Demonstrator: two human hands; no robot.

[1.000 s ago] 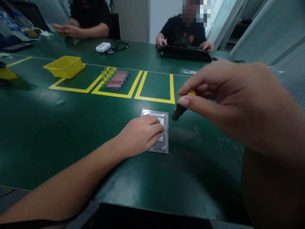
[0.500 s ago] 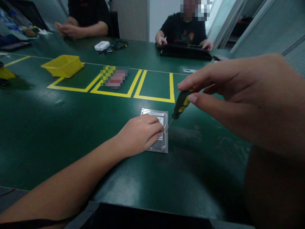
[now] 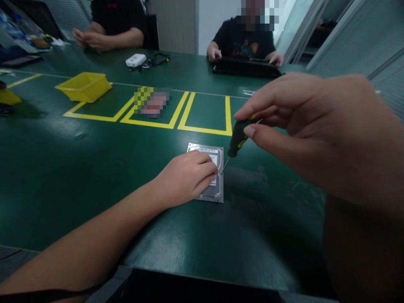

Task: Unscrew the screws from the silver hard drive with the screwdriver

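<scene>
The green surface (image 3: 110, 176), boxed with yellow tape (image 3: 229, 113), carries a metal drive (image 3: 218, 193) beneath the left hand (image 3: 186, 174) (whether its fingers grip is unclear). The right hand's (image 3: 309, 126) fingers pinch a screwdriver (image 3: 237, 139). Opposite, two people (image 3: 243, 44) wear black.

This looks like an office doubling as a workshop: slatted blinds (image 3: 71, 19) and people (image 3: 120, 25) at a long green surface (image 3: 110, 168), yellow tape (image 3: 205, 131) marking boxes, a bin (image 3: 83, 87), a screwdriver (image 3: 235, 141) against a metal drive (image 3: 210, 194).
</scene>
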